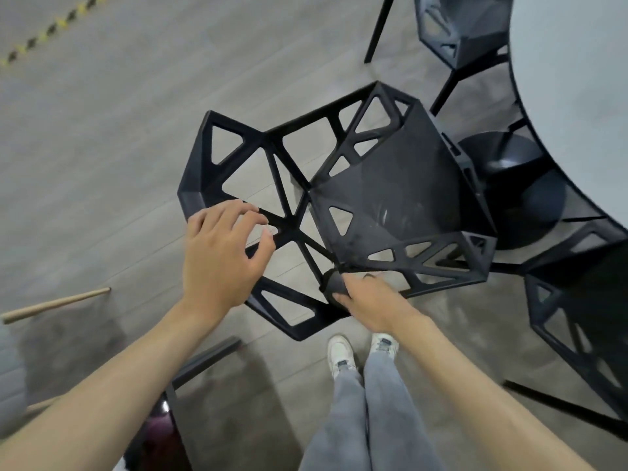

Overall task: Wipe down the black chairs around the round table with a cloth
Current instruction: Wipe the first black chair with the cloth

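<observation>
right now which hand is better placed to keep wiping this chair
Right hand: it already grips the dark cloth against the black chair frame. The left hand hovers open over the backrest, holding nothing.

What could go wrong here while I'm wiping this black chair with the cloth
The cloth is a small wad pinched in your right hand, so it may slip or snag in the chair's open lattice. Your left hand hovers over the backrest cut-outs; fingers could catch in one. The seat still shows pale streaks, so a small cloth may smear rather than clean. The neighbouring chair stands close on the right, easy to bump.
</observation>
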